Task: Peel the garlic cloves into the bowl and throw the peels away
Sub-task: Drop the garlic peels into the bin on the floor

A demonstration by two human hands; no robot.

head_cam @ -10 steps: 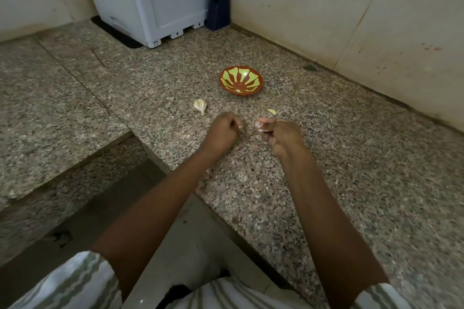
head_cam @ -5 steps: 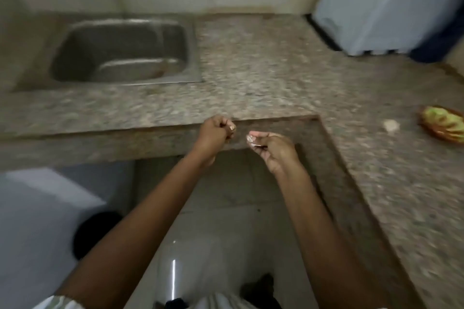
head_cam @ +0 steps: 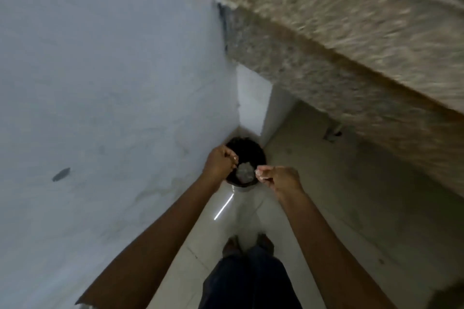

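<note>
Change: a second ago both hands were up at the surface right next to the bowl, half a second ago the view was swinging past the sink, and now they hang over the bin [head_cam: 248, 150] down on the floor [head_cam: 326, 208]. So peeling is on pause and this looks like the throw-away trip.
Left hand [head_cam: 219, 165]: fingers curled in tight, sitting over the bin's left rim. There's a pale speck at the fingertips. Could be a nail, could be garlic, and I honestly can't tell if it's holding anything.
Right hand [head_cam: 281, 179]: thumb and forefinger pinch a tiny pale scrap, which I'd guess is the peel [head_cam: 259, 171], right at the bin's right edge.
Bin: black, between the two hands and a bit beyond them, with a grey crumpled lump [head_cam: 244, 172] already inside.
Task read: nothing looks dropped yet. I'd nudge the peel a touch toward the left hand before letting go, or it may flutter onto the floor.
Hidden: bowl and remaining cloves are out of shot. The surface [head_cam: 351, 45], up and right of the right hand, is pure motion smear, and the hands cover part of the bin's rim.
</note>
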